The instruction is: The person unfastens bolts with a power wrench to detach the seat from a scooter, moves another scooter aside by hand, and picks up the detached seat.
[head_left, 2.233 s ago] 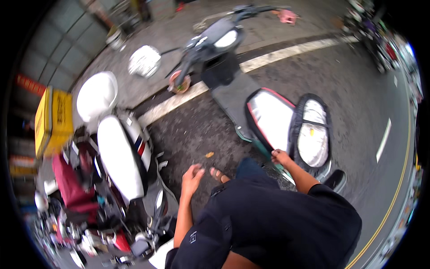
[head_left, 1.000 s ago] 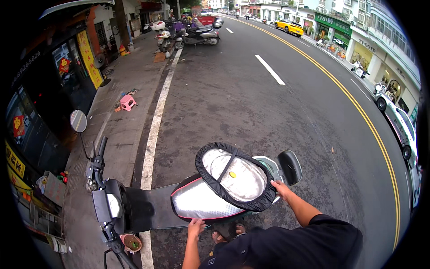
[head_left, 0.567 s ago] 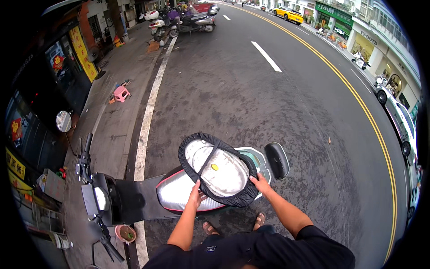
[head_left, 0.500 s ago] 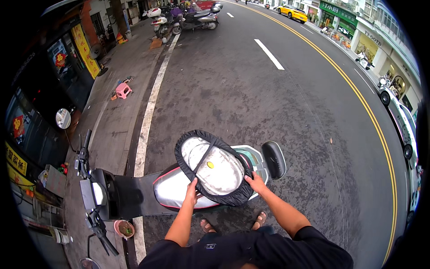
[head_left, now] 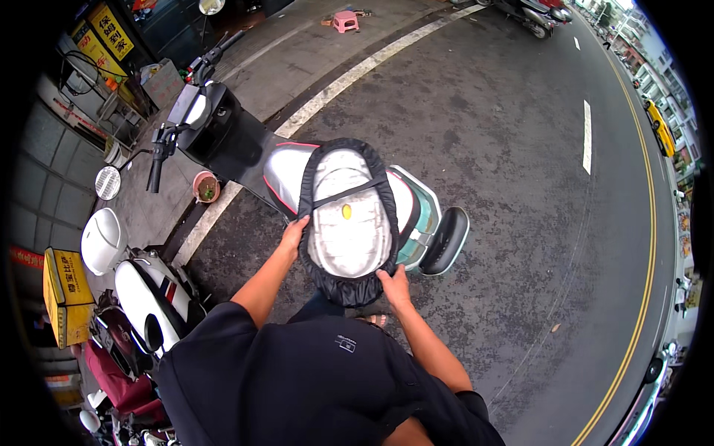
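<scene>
Between my hands I hold a seat cover [head_left: 348, 241], its silvery underside with a yellow spot facing up and its gathered black rim all around. A black strap [head_left: 343, 193] crosses it. My left hand [head_left: 294, 236] pinches the rim at the left side. My right hand [head_left: 394, 282] grips the rim at the lower right. Behind the cover stands a scooter with a silver, red-edged seat [head_left: 286, 169], partly hidden by the cover. At its rear are a pale green tail [head_left: 424, 223] and a black backrest [head_left: 446, 239].
The scooter's handlebar [head_left: 155, 160] points to the left. A potted plant [head_left: 206, 187] stands by the white road line [head_left: 335, 93]. At lower left are a white scooter [head_left: 152, 301] and a yellow delivery box [head_left: 68, 297]. A pink stool [head_left: 345, 21] sits on the pavement.
My view has turned, so the scooter now lies slanted and parked scooters show at lower left. The cover has turned more lengthwise toward me, with both hands still on its rim.
</scene>
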A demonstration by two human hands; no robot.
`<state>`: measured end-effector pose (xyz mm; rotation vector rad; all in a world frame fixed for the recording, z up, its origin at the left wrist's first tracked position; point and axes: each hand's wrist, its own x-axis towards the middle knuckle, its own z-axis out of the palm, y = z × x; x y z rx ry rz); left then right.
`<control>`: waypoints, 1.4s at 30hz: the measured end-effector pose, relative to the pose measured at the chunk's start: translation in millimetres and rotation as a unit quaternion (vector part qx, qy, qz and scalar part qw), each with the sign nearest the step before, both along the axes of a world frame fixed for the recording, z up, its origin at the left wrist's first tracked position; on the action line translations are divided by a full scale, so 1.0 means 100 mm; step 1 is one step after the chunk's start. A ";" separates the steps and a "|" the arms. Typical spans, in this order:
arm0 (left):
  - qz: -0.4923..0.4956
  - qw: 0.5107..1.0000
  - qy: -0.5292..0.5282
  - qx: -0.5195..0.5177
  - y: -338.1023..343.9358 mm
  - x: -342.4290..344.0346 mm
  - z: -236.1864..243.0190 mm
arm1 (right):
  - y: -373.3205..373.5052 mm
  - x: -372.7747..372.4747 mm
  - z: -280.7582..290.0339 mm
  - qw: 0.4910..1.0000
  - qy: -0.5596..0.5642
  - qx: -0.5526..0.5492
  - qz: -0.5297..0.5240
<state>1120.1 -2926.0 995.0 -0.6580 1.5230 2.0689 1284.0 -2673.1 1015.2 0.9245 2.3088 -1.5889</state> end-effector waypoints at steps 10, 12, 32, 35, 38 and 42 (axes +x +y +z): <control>0.030 0.988 -0.011 0.152 0.96 -0.19 0.61 | 1.04 -0.36 1.57 0.964 0.120 0.192 0.138; 0.054 0.981 0.073 0.172 1.32 -0.39 0.72 | 1.44 -0.42 1.89 0.966 0.122 0.192 0.121; 0.054 0.994 -0.023 0.094 7.58 -0.09 1.44 | 7.58 -0.86 1.99 0.984 0.052 0.157 -0.073; 0.017 0.988 -0.106 0.115 7.95 -0.28 0.86 | 8.16 -1.31 1.90 0.982 0.030 0.184 -0.020; -0.025 0.982 -0.157 0.106 8.12 -0.71 0.85 | 8.55 -1.92 1.74 0.969 0.035 0.242 0.033; -0.050 0.976 -0.185 0.103 8.44 -1.61 0.43 | 9.10 -2.99 1.57 0.958 0.071 0.260 0.099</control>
